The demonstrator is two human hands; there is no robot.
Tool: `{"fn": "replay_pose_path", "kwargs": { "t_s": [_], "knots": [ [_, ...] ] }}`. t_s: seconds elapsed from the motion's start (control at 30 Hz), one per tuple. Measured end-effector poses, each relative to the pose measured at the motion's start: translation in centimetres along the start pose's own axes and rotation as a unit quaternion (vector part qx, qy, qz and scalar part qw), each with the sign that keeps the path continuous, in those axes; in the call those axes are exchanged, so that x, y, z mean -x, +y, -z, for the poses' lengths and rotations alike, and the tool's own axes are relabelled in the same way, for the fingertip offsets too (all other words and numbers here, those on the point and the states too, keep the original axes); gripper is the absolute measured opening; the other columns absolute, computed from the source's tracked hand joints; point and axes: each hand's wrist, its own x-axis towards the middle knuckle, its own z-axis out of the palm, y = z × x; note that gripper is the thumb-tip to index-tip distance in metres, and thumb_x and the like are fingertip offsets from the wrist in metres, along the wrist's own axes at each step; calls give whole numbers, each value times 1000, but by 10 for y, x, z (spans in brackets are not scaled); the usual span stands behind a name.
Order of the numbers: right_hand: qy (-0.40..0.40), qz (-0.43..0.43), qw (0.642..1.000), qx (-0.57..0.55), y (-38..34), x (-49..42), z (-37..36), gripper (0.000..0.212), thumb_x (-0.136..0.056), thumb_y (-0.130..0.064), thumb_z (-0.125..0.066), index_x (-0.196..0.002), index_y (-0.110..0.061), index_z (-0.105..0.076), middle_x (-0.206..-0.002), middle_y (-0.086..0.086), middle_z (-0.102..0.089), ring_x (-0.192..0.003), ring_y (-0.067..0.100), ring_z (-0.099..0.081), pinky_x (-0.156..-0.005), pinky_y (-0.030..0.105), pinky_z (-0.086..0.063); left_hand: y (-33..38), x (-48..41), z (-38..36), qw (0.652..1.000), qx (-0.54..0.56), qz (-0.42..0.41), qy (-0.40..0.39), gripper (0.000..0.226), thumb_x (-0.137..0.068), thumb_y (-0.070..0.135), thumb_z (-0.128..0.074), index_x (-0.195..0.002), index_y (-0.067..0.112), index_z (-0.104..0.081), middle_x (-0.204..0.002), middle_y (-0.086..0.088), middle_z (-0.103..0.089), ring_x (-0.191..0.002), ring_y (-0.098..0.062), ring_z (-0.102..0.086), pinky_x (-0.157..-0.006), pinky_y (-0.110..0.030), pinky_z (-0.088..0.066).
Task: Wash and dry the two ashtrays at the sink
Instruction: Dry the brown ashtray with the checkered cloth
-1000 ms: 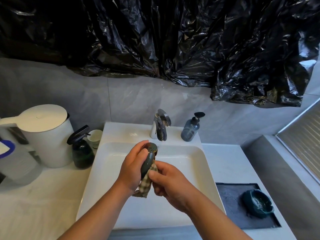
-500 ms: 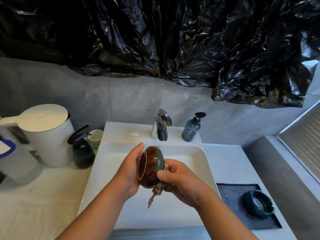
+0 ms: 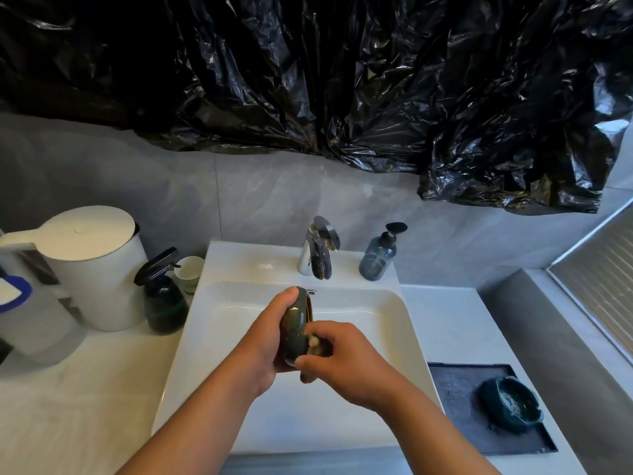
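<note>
- Two hands over the sink (image 3: 387,313): left hand (image 3: 262,344) grips the held ashtray (image 3: 294,325) on edge; right hand (image 3: 346,361) pinches a cloth (image 3: 312,343) against it.
- Teal ashtray (image 3: 508,402) sits on a mat (image 3: 452,389) right of the sink.
- Faucet (image 3: 320,248) and soap bottle (image 3: 378,258) stand behind the sink.

Bare forearms (image 3: 191,426); left hand (image 3: 263,341), right hand (image 3: 346,365) bare.

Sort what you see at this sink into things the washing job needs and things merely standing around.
Job: held ashtray, in the left hand; cloth, in the right hand; second ashtray on the dark mat; sink; tap.
Standing around: spray bottle; small cup; white lidded container; black plastic sheet.
</note>
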Motion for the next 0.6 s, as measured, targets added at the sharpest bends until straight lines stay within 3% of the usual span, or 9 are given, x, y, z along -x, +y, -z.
{"fn": "replay_pose_path", "kwargs": {
  "t_s": [0.07,0.13,0.2,0.27,0.37,0.47,0.6],
  "knots": [
    [-25,-7,995,-100,-2,1,3,17,-90,-2,-65,-105,-9,-71,-89,10,-74,-73,11,-72,-64,18,-53,-5,-1,0,997,-50,-65,-5,43,-95,53,-48,-126,26,-57,-116,-13,-66,-104,-29,-66,-79,-41,-59],
    [-54,-12,978,-203,-1,3,7,19,-91,2,-59,-107,-1,-67,-93,17,-73,-83,23,-72,-65,22,-49,-10,-2,4,985,-96,-138,-30,46,-89,53,-57,-130,35,-50,-126,-6,-60,-110,-23,-61,-78,-33,-56],
    [-79,-15,943,-324,1,4,10,21,-92,5,-55,-108,0,-68,-94,17,-72,-95,35,-71,-70,24,-51,-13,-4,11,971,-126,-189,-69,69,-67,60,-68,-131,44,-47,-132,3,-56,-116,-18,-57,-78,-25,-54],
    [-86,-13,914,-396,4,4,9,22,-90,2,-58,-108,-3,-69,-95,15,-73,-99,36,-70,-73,26,-55,-13,-7,17,960,-143,-216,-105,86,-56,60,-72,-135,48,-42,-134,13,-53,-120,-13,-54,-80,-21,-54],
    [-58,-8,931,-359,9,2,5,17,-90,-5,-63,-106,-6,-70,-94,16,-71,-96,39,-67,-65,24,-49,-11,-8,19,957,-155,-208,-129,101,-53,64,-75,-144,50,-33,-143,11,-46,-127,-18,-51,-94,-30,-54],
    [-7,-3,973,-232,5,2,5,15,-83,-7,-66,-97,-2,-69,-83,15,-66,-73,25,-59,-56,20,-43,-14,-2,14,966,-143,-171,-129,109,-51,92,-61,-146,47,-34,-148,5,-47,-132,-24,-49,-109,-47,-46],
    [24,27,997,-71,2,3,1,19,-79,2,-64,-91,-10,-73,-79,13,-67,-69,15,-65,-65,25,-55,-4,1,4,995,-55,-47,-72,79,-74,79,-37,-127,28,-64,-120,-12,-71,-112,-30,-66,-93,-47,-54]
  ]
}}
